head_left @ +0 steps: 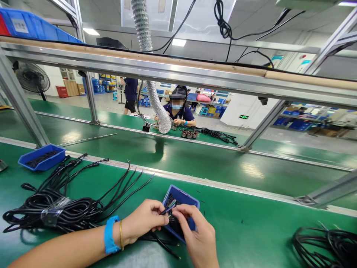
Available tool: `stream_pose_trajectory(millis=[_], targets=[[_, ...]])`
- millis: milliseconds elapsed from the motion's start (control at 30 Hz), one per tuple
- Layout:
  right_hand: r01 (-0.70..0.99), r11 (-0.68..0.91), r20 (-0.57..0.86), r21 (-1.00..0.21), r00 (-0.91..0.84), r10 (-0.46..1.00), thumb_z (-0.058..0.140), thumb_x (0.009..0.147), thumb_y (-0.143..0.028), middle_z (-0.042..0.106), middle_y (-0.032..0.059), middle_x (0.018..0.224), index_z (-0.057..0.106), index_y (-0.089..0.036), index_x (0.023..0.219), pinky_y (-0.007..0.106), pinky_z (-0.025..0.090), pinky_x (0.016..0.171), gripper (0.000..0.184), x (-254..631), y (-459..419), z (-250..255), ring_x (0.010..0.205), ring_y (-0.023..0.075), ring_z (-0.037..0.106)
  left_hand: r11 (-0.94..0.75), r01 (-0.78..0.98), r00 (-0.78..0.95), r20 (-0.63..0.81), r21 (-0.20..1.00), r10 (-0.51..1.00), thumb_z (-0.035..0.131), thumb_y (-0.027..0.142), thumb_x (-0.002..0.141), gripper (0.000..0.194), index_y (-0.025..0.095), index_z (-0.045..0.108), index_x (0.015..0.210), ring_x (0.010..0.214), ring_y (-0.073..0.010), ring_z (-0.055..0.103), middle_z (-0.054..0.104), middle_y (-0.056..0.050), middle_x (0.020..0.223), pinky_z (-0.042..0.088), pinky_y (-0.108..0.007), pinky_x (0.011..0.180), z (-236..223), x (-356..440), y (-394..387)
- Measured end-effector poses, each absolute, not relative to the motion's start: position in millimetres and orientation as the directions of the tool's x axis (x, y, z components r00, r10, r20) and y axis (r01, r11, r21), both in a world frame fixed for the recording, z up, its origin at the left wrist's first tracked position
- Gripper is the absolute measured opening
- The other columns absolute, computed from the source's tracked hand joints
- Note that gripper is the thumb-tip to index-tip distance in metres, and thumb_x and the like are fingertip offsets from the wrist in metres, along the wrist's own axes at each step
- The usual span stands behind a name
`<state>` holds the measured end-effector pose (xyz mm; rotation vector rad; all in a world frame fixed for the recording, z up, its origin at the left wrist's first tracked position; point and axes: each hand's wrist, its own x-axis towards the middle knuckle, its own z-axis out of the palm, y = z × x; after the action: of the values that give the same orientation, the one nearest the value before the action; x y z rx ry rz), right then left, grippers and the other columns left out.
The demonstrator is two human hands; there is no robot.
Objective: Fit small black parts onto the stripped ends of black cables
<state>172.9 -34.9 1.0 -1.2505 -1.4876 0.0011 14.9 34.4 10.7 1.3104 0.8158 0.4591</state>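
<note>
My left hand (152, 217), with a blue band and a gold bracelet at the wrist, pinches a black cable whose thin coloured wires (170, 206) fan out at the stripped end. Close by, my right hand (195, 227) has its thumb and forefinger pressed together at these wire tips; whether a small piece sits between them is too fine to make out. Beneath both hands stands a blue bin (195, 201) holding many short black pieces. Below the hands, several black cable ends (167, 248) lie on the green bench.
A taped bundle of black cables (60, 208) lies on the left, near a second blue bin (41, 158). More coiled cables (326, 245) are at the right edge. Metal rails cross ahead. A flexible duct (156, 100) hangs down near a seated co-worker (181, 111) opposite.
</note>
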Motion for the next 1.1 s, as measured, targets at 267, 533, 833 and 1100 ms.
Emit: stream_pose_trajectory(millis=[267, 533, 833, 1100], targets=[[0.701, 0.469, 0.675, -0.536, 0.023, 0.737, 0.059, 0.096, -0.021, 0.073, -0.0013, 0.081, 0.071, -0.025, 0.093, 0.021, 0.053, 0.067, 0.013, 183.0, -30.0, -8.4, 0.071, 0.0133, 0.068, 0.232, 0.01, 0.636, -0.185, 0.973, 0.749, 0.059, 0.019, 0.058, 0.023, 0.017, 0.055, 0.08, 0.06, -0.0094, 0.045, 0.051, 0.006, 0.066, 0.034, -0.023, 0.055, 9.1, 15.7, 34.1], [0.669, 0.43, 0.58, -0.606, 0.001, 0.815, 0.056, 0.096, -0.025, 0.073, 0.0037, 0.103, 0.069, -0.026, 0.111, 0.03, 0.053, 0.086, 0.02, 196.4, -26.4, -6.3, 0.096, 0.0189, 0.067, 0.156, -0.053, 0.548, -0.102, 0.986, 0.83, 0.066, 0.016, 0.061, 0.022, 0.017, 0.051, 0.077, 0.068, -0.0116, 0.051, 0.057, 0.003, 0.071, 0.04, -0.025, 0.062, 8.3, 18.6, 39.6], [0.565, 0.345, 0.436, -0.749, 0.029, 0.899, 0.061, 0.084, -0.019, 0.069, 0.0004, 0.076, 0.069, -0.022, 0.079, 0.023, 0.05, 0.064, 0.01, 184.4, -30.1, -3.6, 0.068, 0.0154, 0.065, 0.124, -0.061, 0.579, -0.066, 0.99, 0.813, 0.069, 0.009, 0.057, 0.026, 0.017, 0.052, 0.076, 0.074, -0.0134, 0.053, 0.055, 0.003, 0.072, 0.042, -0.026, 0.07, 8.7, 14.0, 33.9], [0.528, 0.216, 0.269, -0.821, 0.023, 0.963, 0.06, 0.089, -0.029, 0.074, 0.0022, 0.083, 0.072, -0.022, 0.086, 0.026, 0.05, 0.073, 0.015, 187.9, -34.9, 4.6, 0.077, 0.0185, 0.067, 0.015, -0.039, 0.563, 0.01, 0.999, 0.826, 0.066, 0.012, 0.064, 0.021, 0.018, 0.049, 0.074, 0.076, -0.0146, 0.053, 0.053, 0.003, 0.075, 0.044, -0.029, 0.076, 11.9, 13.7, 25.8]])
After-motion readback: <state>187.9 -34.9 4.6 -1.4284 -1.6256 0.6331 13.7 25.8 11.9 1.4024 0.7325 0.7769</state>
